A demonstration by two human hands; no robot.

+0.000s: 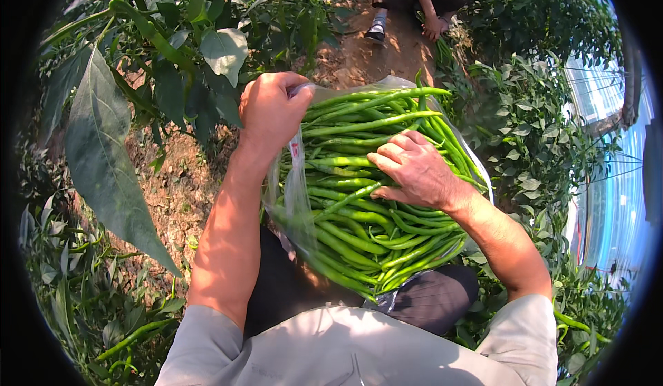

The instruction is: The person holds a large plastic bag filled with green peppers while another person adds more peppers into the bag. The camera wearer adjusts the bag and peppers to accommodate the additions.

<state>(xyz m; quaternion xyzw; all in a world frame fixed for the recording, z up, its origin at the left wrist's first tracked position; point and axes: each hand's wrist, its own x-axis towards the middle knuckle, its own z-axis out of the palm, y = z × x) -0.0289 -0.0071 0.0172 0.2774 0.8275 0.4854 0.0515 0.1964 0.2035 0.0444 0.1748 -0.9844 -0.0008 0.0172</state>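
Note:
Long green chili peppers (352,220) fill a clear plastic bag (298,179) in front of my lap, most of them lying sideways in layers. My left hand (274,106) is closed on the bag's upper left edge. Over the upper right part of the heap, my right hand (412,171) rests on the peppers with its fingers bent and slightly apart; whether it grips any of them cannot be told. A few peppers stick up at the bag's far right side.
Pepper plants (207,49) with large leaves crowd the left, and more plants (523,116) line the right. Another person (437,3) crouches farther along the dirt path (357,59). Bluish plastic sheeting (611,179) and a curved pole (629,85) stand at the far right.

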